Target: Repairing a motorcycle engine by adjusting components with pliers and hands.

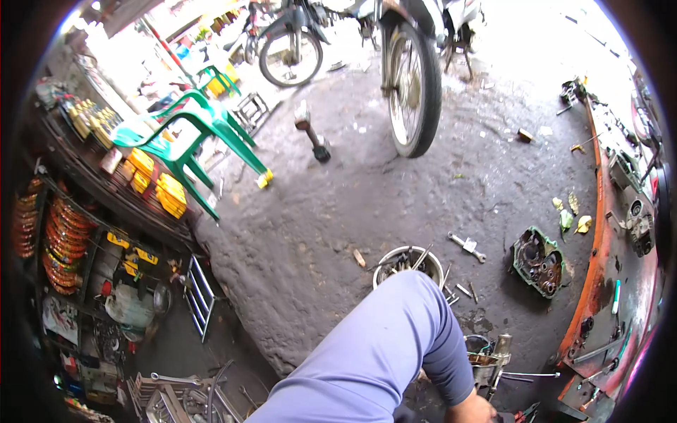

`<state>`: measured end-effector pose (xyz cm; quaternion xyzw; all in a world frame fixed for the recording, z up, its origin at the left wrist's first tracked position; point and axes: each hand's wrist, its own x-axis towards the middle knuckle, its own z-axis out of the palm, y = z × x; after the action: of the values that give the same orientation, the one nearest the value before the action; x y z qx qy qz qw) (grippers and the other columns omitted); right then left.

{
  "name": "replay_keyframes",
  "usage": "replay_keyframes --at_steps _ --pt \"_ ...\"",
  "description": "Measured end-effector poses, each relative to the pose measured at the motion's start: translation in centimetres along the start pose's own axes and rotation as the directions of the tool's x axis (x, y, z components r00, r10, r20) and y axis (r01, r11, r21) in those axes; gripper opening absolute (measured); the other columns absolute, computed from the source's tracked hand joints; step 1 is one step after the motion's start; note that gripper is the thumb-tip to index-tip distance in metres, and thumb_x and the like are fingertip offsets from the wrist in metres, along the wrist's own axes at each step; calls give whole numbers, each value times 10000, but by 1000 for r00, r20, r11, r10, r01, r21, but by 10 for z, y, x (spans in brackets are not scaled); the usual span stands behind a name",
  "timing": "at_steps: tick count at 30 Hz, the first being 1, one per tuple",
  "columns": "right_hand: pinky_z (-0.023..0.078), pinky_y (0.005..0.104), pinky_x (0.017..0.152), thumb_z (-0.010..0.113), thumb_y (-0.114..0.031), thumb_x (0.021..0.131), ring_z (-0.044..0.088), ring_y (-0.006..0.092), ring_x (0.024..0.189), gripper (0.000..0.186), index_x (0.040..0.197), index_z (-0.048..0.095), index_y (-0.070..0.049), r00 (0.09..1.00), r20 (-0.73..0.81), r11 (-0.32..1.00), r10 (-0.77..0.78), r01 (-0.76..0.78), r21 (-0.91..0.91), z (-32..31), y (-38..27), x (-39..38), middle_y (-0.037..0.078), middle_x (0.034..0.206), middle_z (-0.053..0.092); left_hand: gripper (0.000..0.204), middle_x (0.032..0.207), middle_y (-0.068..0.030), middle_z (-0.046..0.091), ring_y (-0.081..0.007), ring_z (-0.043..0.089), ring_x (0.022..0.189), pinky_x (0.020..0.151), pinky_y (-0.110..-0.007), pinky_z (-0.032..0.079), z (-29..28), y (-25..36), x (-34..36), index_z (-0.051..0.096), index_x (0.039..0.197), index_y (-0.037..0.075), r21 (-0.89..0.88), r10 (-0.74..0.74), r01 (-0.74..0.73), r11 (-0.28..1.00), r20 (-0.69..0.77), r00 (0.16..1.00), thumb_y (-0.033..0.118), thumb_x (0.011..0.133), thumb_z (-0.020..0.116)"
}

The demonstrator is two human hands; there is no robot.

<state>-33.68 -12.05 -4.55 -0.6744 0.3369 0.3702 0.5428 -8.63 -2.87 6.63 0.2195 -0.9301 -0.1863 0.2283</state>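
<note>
A bent limb in blue-purple cloth crosses the lower middle, and I take it for my left arm. At its end, on the lower edge, only part of my left hand [474, 409] shows; its fingers are cut off or too blurred to read. Close by stands a greasy metal engine part [486, 363] with a cylindrical piece on it. Red-handled pliers [526, 413] lie to the right of the hand. Beyond the bend of the arm sits a round white basin [381, 270] holding metal tools or parts, partly covered by the cloth. My right hand does not show.
A wrench [467, 247] and an opened engine casing [538, 262] lie on the dark ground. An orange-edged bench [591, 247] with tools runs along the right. Ahead stands a motorcycle wheel [412, 92]. A green plastic chair [190, 130] and parts shelves are at left.
</note>
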Motion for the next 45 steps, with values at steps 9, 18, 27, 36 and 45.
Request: replay_keyframes --at_steps 9,18,27,36,45 --pt "480 364 823 497 -420 922 566 193 1025 492 1301 479 -107 956 195 847 -220 88 524 -15 -34 20 86 1147 588 165 849 -47 616 -248 578 860 723 -422 439 47 13 41 582 796 130 65 -86 106 992 -250 964 267 878 541" --pt "454 353 868 491 -439 917 533 176 1070 545 1330 446 -86 940 214 827 -264 107 551 -32 -36 19 82 1203 555 209 647 -121 574 -329 569 661 629 -451 455 19 25 58 553 679 87 -320 -77 13 947 -188 979 199 850 597" --pt "428 342 913 485 -458 911 500 160 1115 600 1360 414 -66 925 231 792 -302 108 601 -28 -44 -4 78 1259 523 557 1198 -165 581 -328 522 1158 925 -530 407 -27 23 124 587 1131 95 -60 60 -60 996 -14 998 540 798 619" --pt "402 331 958 479 -476 906 467 143 1160 655 1389 381 -45 900 170 701 -401 182 689 -11 -43 -34 74 1314 490 951 1185 -197 563 -355 515 1191 1053 -482 346 -69 -13 35 463 1316 -2 36 -241 240 970 282 929 474 564 801" --pt "378 322 1003 325 -723 897 435 188 1237 882 1486 264 -69 939 141 616 -314 89 782 13 -70 -97 100 1400 439 428 900 -150 687 -302 679 886 737 -470 516 -49 -16 21 586 1216 72 -23 -302 429 903 677 671 168 799 580"
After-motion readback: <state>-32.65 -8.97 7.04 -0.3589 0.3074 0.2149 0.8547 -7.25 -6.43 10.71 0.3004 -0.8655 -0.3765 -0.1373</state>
